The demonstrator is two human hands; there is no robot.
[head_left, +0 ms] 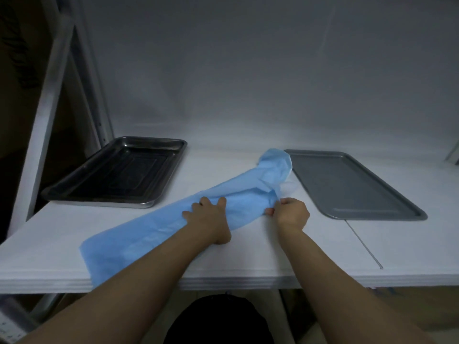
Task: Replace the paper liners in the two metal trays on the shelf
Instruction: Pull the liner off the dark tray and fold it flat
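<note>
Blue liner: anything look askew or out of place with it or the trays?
Yes. The blue liner lies crumpled diagonally between the dark tray and the grey tray, inside neither. Its far end reaches the grey tray's corner; its near end overhangs the shelf edge.

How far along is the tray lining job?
Done: the dark tray and the grey tray both lie bare. In hand: the left hand presses the blue sheet while the right hand pinches its edge. Left: lining both trays.

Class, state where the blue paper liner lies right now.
Head view, centre: the blue paper liner lies across the shelf between the dark tray and the grey tray.
</note>
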